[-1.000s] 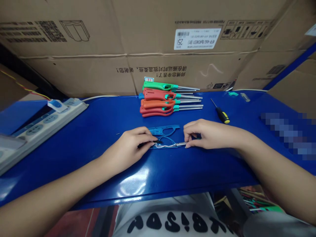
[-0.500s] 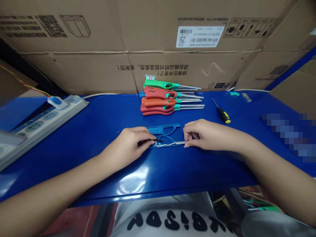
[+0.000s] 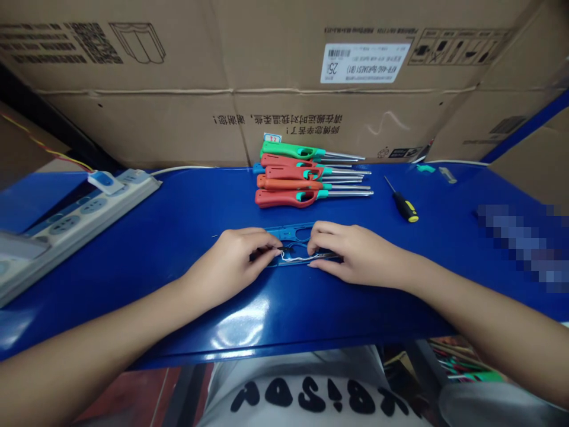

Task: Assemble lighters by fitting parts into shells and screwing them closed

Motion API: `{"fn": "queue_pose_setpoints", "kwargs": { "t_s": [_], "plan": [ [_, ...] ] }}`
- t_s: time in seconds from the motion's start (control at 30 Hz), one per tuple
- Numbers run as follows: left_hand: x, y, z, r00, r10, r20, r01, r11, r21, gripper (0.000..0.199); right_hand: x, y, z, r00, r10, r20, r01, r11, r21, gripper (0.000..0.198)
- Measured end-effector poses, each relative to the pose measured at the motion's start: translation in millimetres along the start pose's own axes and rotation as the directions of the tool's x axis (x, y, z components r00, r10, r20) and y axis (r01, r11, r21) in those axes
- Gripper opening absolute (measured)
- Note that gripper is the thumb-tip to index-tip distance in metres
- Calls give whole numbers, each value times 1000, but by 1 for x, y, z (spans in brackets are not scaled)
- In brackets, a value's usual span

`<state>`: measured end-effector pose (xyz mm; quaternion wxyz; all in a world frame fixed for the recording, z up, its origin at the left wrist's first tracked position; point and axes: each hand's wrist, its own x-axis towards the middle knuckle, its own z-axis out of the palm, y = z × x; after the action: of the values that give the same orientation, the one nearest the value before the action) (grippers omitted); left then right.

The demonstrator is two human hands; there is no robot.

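Two blue lighter shell halves lie side by side, partly under my hands: the farther half (image 3: 288, 231) and the nearer half (image 3: 291, 263). My left hand (image 3: 249, 252) pinches a small black part (image 3: 284, 249) over the left end of the nearer half. White wires (image 3: 296, 259) run from there to the right, towards a lighter tube (image 3: 328, 255) that is mostly covered. Around that tube the fingers and thumb of my right hand (image 3: 342, 249) are curled; the exact contact is hidden.
Beyond my hands is a pile of gas lighters (image 3: 288, 197) against a cardboard box (image 3: 178, 124). A black-and-yellow screwdriver (image 3: 405, 207) lies at right, a power strip (image 3: 91, 207) at left. A small turquoise piece (image 3: 425, 169) sits at the back.
My right hand has slid left along the tube and now covers the right part of both blue shells. My left hand stays at the black part.
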<state>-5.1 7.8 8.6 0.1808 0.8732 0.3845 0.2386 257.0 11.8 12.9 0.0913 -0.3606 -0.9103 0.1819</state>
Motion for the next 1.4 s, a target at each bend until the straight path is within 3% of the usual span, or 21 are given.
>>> {"fn": "queue_pose_setpoints", "kwargs": {
  "t_s": [0.7, 1.4],
  "plan": [
    [0, 1, 3, 1000, -13, 4, 13, 999, -29, 11, 0, -10, 5, 998, 44, 35, -40, 995, -95, 12],
    [-2, 2, 3, 999, -9, 31, 11, 998, -67, 10, 2, 1, 6, 998, -3, -61, 6, 999, 45, 11]
  ]
}}
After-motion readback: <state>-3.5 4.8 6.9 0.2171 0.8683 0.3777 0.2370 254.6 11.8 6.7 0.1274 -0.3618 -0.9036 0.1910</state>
